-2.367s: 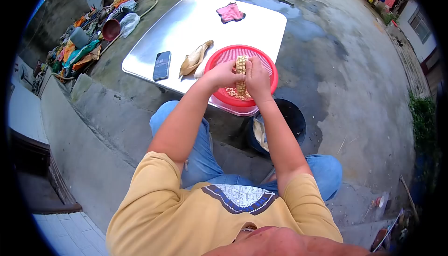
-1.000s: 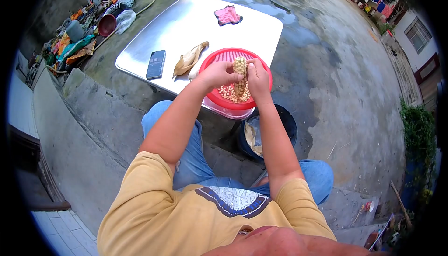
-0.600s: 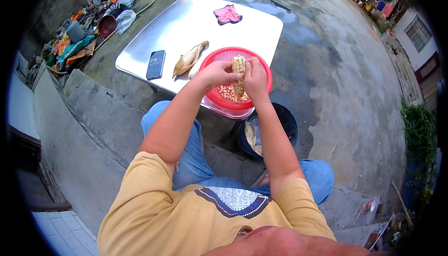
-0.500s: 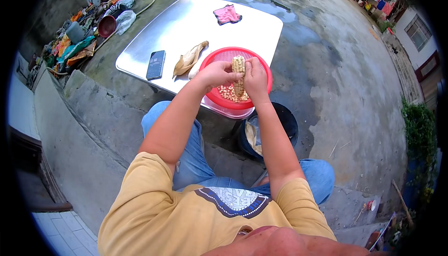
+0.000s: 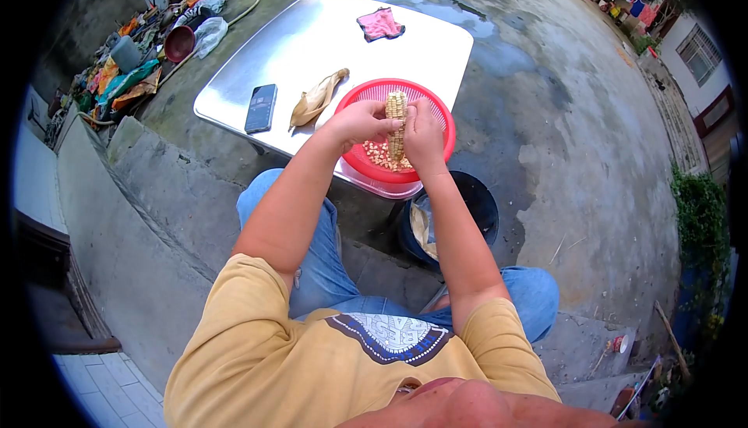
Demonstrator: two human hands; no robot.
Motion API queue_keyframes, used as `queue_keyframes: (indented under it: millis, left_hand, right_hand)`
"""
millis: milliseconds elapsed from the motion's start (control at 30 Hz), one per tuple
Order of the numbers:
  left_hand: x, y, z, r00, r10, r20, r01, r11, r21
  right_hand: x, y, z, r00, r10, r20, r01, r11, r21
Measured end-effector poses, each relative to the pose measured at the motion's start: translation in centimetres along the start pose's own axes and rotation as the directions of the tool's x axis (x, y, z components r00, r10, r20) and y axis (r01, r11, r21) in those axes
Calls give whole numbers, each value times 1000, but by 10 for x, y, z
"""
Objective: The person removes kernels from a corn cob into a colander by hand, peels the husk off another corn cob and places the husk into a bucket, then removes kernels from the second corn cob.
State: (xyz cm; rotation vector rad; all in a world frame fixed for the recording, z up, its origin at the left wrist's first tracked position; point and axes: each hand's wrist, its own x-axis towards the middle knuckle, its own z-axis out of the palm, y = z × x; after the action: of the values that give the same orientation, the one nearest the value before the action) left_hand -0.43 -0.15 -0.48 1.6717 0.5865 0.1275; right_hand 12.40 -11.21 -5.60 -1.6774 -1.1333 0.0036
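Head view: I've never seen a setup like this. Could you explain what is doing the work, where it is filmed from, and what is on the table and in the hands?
No machine here: these are a person's bare hands, the left hand and the right hand. Every picture comes from one camera worn on the head, looking forward and down, so the yellow short-sleeved shirt shows below. Both hands hold a pale, ridged corn cob above a round red plastic mesh basket, where loose, pale kernels lie. On the shiny silver metal table are also a dark rectangular phone, a dry tan husk and a pink cloth with dark edges. A round dark bucket stands beside the table.
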Motion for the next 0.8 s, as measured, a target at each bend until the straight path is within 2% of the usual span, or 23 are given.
queue_keyframes:
  millis: [100, 200, 400, 600, 700, 800]
  left_hand:
    - [-3, 3, -1, 1000, -8, 21, 8, 1000, -11]
    - [-2, 3, -6, 1000, -1, 16, 1, 998, -56]
    - [-2, 7, -7, 1000, -8, -3, 8, 994, -111]
    - [3, -1, -7, 1000, 4, 22, -1, 992, -130]
    - [0, 2, -6, 1000, -9, 28, 12, 992, -128]
    - [-2, 4, -7, 999, -29, 21, 32, 987, -158]
  right_hand:
    - [0, 5, 3, 1000, 15, -16, -14, 998, 53]
    - [6, 17, 4, 987, 122, 103, -153, 908, 390]
    - [5, 6, -3, 994, 21, 105, -51, 955, 291]
    - [1, -5, -5, 996, 29, 90, -40, 992, 123]
    - [0, 0, -1, 999, 18, 34, -21, 994, 107]
    - [2, 9, 2, 999, 22, 35, -28, 981, 193]
